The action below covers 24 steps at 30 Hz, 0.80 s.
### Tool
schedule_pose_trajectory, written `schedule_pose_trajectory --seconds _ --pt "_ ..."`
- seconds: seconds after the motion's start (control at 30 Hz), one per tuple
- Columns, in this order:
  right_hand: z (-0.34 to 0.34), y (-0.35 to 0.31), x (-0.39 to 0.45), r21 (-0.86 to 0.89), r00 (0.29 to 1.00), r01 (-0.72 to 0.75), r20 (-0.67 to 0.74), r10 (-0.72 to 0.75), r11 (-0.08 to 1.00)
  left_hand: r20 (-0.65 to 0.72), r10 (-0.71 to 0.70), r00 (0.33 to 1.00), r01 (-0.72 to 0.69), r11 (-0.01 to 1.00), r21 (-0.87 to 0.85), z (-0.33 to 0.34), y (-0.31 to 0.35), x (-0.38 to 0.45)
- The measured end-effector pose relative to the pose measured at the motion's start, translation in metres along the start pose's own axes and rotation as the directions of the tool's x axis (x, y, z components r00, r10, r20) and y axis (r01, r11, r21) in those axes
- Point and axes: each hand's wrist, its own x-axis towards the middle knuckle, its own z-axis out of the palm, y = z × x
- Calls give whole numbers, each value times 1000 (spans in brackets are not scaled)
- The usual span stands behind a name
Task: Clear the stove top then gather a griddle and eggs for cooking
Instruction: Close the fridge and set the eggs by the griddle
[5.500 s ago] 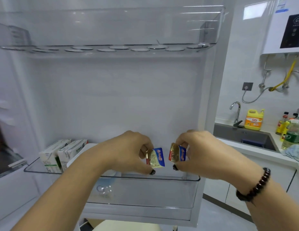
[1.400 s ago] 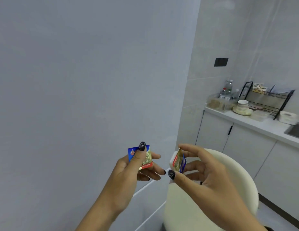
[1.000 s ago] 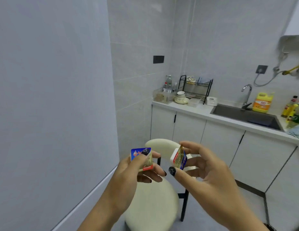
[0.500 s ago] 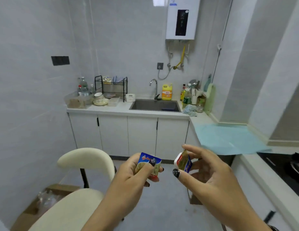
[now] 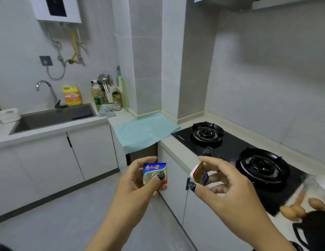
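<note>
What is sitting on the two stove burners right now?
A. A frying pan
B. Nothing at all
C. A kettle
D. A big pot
B: both burners of the stove show only their bare black rings, while the left hand and the right hand each pinch a little butter packet in front of it.
</note>
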Motion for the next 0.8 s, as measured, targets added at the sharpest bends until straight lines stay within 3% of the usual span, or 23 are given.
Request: schedule_pose_trajectory --seconds 0.2,0.47,0.8 --pt "-40 30 -5 -44 983 -116 -148 109 992 225 -43 973 38 999 29 60 -12 36" --pt "-90 66 20 -48 879 -269 -420 225 962 554 -40 832 -26 993 112 138 -23 113" --pt "-117 107 76 -67 732 -395 -626 270 916 725 39 687 -192 973 130 221 -52 205"
